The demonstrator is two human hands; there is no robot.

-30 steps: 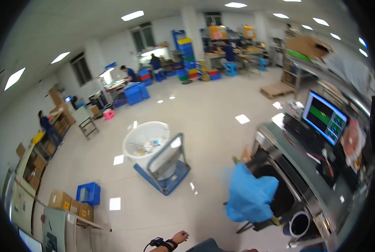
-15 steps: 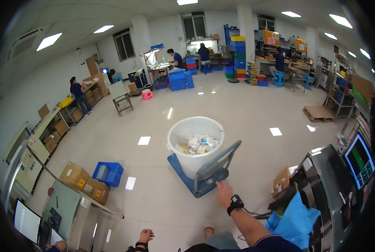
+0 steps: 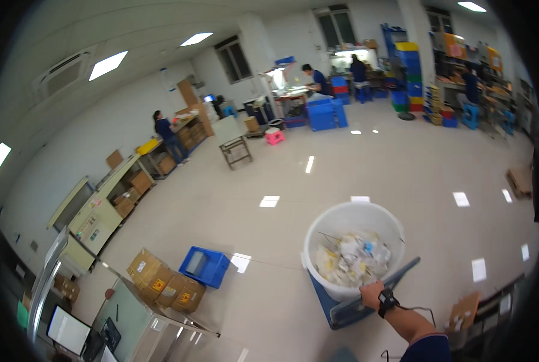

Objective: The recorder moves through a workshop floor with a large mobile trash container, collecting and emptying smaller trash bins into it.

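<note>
My right hand (image 3: 373,294), with a black device strapped at the wrist, is closed on the grey-blue push handle (image 3: 407,269) of a flat trolley. The trolley's blue deck (image 3: 322,301) carries a large round white bin (image 3: 313,247). Inside the bin lies a loose heap of crumpled whitish and yellowish bits (image 3: 354,256), with a small blue piece among them; their kind is too blurred to name. The bin stands upright, just beyond my right hand. My left hand is out of view.
To the left are stacked cardboard boxes (image 3: 152,274), a blue crate (image 3: 220,268) and a desk (image 3: 130,317) with a monitor (image 3: 68,329). An open carton (image 3: 464,311) lies at the lower right. A wheeled stand (image 3: 236,145) is farther off. Several people work at far benches.
My right hand has reached forward and taken hold of the trolley handle. My left hand has left the view. The view has turned left, so the bin appears farther right and closer.
</note>
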